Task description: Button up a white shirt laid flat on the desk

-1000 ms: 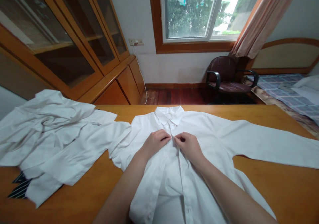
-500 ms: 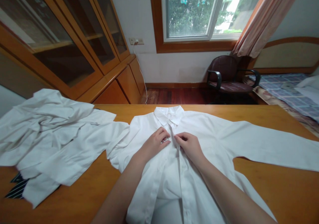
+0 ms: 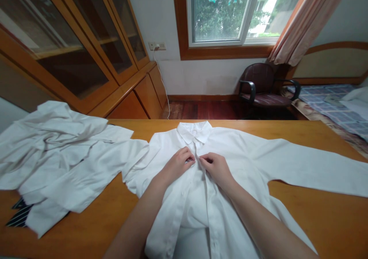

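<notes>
A white long-sleeved shirt [image 3: 244, 155] lies face up on the wooden table [image 3: 330, 220], collar at the far side. Its front is parted toward the hem, and one sleeve stretches out to the right. Just below the collar, my left hand [image 3: 180, 162] pinches one front edge of the shirt. Opposite it, my right hand [image 3: 217, 167] pinches the other front edge between thumb and fingers. The two hands are a small gap apart. Any button between the fingertips is too small to make out.
Left on the table is a crumpled pile of white clothes [image 3: 66, 155], with a dark striped piece of cloth [image 3: 20, 217] poking out. Beyond the table stand a glass-fronted wooden cabinet [image 3: 115, 75], an office chair [image 3: 263, 84] and a bed [image 3: 339, 101].
My left fingers have closed more tightly on the shirt's edge. My right fingertips have shifted slightly left, toward the left hand. The shirt has stayed in place.
</notes>
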The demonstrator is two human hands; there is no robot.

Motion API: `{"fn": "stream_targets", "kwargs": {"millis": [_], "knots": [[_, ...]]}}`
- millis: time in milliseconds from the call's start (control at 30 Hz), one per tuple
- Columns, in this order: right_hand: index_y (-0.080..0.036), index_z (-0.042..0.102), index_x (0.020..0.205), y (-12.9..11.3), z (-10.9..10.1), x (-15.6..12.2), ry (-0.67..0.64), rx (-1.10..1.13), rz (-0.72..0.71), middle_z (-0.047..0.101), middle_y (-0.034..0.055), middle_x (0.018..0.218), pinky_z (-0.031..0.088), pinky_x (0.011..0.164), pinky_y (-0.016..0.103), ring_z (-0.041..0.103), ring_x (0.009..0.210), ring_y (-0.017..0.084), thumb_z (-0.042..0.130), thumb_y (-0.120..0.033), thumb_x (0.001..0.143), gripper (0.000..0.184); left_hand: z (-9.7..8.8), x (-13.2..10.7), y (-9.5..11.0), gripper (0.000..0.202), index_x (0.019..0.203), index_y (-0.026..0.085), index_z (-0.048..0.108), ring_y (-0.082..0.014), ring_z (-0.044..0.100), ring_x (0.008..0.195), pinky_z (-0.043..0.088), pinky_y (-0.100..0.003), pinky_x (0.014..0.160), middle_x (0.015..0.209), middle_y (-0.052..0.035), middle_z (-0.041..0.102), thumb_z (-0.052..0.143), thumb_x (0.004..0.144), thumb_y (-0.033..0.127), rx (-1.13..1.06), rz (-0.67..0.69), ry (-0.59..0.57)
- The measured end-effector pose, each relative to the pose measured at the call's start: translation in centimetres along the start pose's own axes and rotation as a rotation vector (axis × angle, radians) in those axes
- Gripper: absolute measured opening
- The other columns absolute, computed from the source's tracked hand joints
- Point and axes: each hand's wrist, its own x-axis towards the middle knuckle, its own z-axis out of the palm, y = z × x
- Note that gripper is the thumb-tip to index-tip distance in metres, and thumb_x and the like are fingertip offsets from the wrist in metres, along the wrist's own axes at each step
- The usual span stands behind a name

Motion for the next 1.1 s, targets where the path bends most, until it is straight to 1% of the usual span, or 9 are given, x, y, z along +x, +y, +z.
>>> {"fn": "stream_targets", "kwargs": {"millis": [100, 167, 267, 433, 533, 667, 833, 1100], "knots": [[-0.021, 0.078, 0.082, -0.1, 0.0, 0.1, -0.016, -0.015, 0.0, 0.076, 0.0034, 0.08, 0.047, 0.069, 0.028, 0.068, 0.074, 0.02, 0.062, -0.027, 0.083, 0.017, 0.0, 0.1, 0.3, 0.006, 0.082, 0.018, 0.065, -0.0163, 0.059, 0.081, 0.047, -0.029, 0.078, 0.09, -0.0032, 0.057, 0.061, 0.087, 0.019, -0.041, -0.057, 0.011], [-0.021, 0.078, 0.082, -0.1, -0.1, 0.1, -0.023, -0.024, -0.01, 0.076, 0.0032, 0.08, 0.046, 0.069, 0.028, 0.068, 0.074, 0.019, 0.062, -0.026, 0.083, 0.017, 0.0, 0.2, 0.7, 0.007, 0.08, 0.018, 0.066, -0.0172, 0.059, 0.082, 0.047, -0.029, 0.077, 0.089, -0.0033, 0.058, 0.062, 0.085, 0.02, -0.057, -0.106, 0.04], [-0.021, 0.078, 0.083, -0.1, -0.1, 0.1, -0.025, -0.031, -0.029, 0.075, 0.0026, 0.078, 0.045, 0.068, 0.028, 0.066, 0.073, 0.018, 0.062, -0.026, 0.084, 0.017, 0.1, 0.2, 1.4, 0.006, 0.078, 0.017, 0.066, -0.0176, 0.059, 0.079, 0.046, -0.028, 0.073, 0.085, -0.0031, 0.061, 0.064, 0.082, 0.022, -0.094, -0.219, 0.093], [-0.02, 0.079, 0.083, -0.2, -0.1, 0.1, -0.015, -0.061, -0.053, 0.073, 0.0024, 0.074, 0.043, 0.066, 0.027, 0.064, 0.07, 0.017, 0.062, -0.024, 0.084, 0.018, 0.5, 0.3, 1.9, 0.012, 0.08, 0.017, 0.065, -0.0151, 0.059, 0.061, 0.042, -0.025, 0.061, 0.065, 0.0, 0.064, 0.063, 0.081, 0.028, -0.341, -0.488, 0.059], [-0.02, 0.079, 0.082, -0.3, 0.0, 0.1, -0.021, -0.076, -0.063, 0.072, 0.0024, 0.073, 0.042, 0.065, 0.027, 0.063, 0.068, 0.017, 0.061, -0.023, 0.085, 0.018, 0.7, 0.5, 1.9, 0.012, 0.081, 0.016, 0.064, -0.0134, 0.058, 0.057, 0.04, -0.023, 0.057, 0.064, -0.0015, 0.067, 0.065, 0.078, 0.027, -0.436, -0.568, 0.07], [-0.021, 0.079, 0.083, -0.3, 0.0, 0.1, -0.029, -0.082, -0.066, 0.072, 0.0017, 0.073, 0.042, 0.064, 0.026, 0.063, 0.068, 0.016, 0.062, -0.023, 0.085, 0.017, 0.7, 0.5, 2.0, 0.013, 0.081, 0.014, 0.064, -0.0122, 0.06, 0.058, 0.04, -0.021, 0.055, 0.069, -0.004, 0.07, 0.066, 0.077, 0.027, -0.543, -0.59, 0.073], [-0.021, 0.079, 0.083, -0.4, 0.1, 0.1, -0.015, -0.093, -0.094, 0.071, 0.0015, 0.072, 0.042, 0.063, 0.025, 0.062, 0.067, 0.015, 0.062, -0.021, 0.086, 0.018, 0.5, 0.4, 1.9, 0.017, 0.081, 0.014, 0.064, -0.0134, 0.065, 0.067, 0.045, -0.021, 0.06, 0.071, -0.0049, 0.07, 0.07, 0.076, 0.029, -0.635, -0.576, 0.066], [-0.02, 0.079, 0.081, -0.4, 0.2, 0.1, 0.02, -0.071, -0.135, 0.069, 0.0016, 0.07, 0.041, 0.063, 0.025, 0.06, 0.066, 0.015, 0.062, -0.022, 0.087, 0.018, 0.6, 0.5, 2.0, 0.022, 0.081, 0.014, 0.063, -0.0118, 0.062, 0.063, 0.049, -0.022, 0.064, 0.07, -0.003, 0.069, 0.074, 0.073, 0.032, -0.721, -0.558, 0.082]]}}
